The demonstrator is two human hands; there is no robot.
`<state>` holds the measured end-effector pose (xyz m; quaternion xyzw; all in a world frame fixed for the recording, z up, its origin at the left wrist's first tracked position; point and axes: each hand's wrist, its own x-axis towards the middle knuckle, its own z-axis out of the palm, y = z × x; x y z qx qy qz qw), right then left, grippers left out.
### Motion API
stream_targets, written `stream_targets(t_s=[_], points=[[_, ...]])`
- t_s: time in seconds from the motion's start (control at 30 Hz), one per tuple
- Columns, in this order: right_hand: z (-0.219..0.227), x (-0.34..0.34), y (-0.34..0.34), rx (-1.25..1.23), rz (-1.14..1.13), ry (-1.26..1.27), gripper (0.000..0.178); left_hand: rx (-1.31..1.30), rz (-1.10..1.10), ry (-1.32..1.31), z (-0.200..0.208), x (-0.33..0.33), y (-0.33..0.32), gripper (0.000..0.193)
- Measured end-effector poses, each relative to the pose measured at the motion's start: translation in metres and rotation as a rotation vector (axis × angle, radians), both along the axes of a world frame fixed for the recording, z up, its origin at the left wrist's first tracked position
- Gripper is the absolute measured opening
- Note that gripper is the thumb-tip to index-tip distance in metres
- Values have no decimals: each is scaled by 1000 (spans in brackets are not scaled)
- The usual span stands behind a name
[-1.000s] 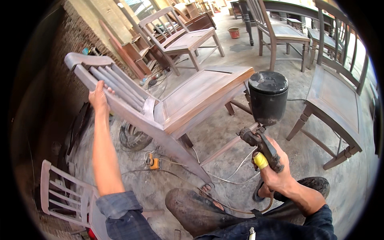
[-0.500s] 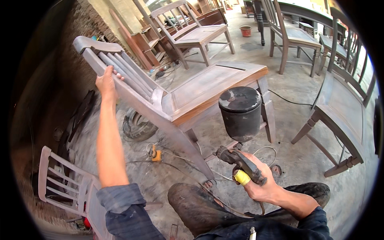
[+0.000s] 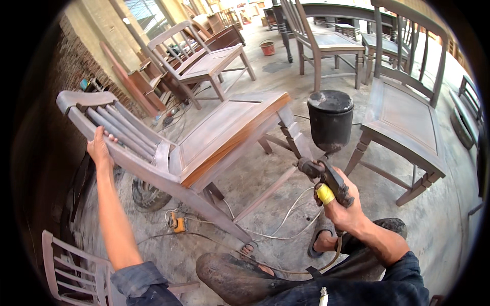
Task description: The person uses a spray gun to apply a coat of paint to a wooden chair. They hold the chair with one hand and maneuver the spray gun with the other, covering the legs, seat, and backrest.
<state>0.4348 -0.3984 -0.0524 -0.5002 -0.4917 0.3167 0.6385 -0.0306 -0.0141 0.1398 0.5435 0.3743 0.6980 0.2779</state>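
Note:
My left hand (image 3: 100, 148) is wrapped round the back post of a greyish wooden chair (image 3: 219, 127), near its slats. The chair leans back toward the left, and a bare brown strip shows along its seat edge. In my right hand (image 3: 343, 201) is a dark spray gun (image 3: 326, 176), its black paint cup (image 3: 331, 120) on top. Yellow tape wraps a digit of this hand. The gun is just right of the chair's front legs, apart from them, and a hose runs down from its handle.
More greyish chairs stand behind (image 3: 209, 64), at the right (image 3: 408, 109) and at the lower left (image 3: 81, 270). A tyre (image 3: 148, 196) and an orange power tool or box (image 3: 178, 223) lie beneath the held chair, among cables. A red bucket (image 3: 267, 48) sits farther back.
My view has turned right. The spray gun has moved from in front of the chair's seat corner to the right of its front legs. The left hand keeps its hold.

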Motion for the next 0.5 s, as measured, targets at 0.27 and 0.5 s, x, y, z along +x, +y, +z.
stream_targets(t_s=[0.27, 0.5], points=[[9, 39, 15, 96, -178, -58, 41, -26, 6, 7, 1, 1, 1, 16], [10, 26, 25, 62, -219, -49, 42, -19, -47, -39, -1, -1, -7, 16]])
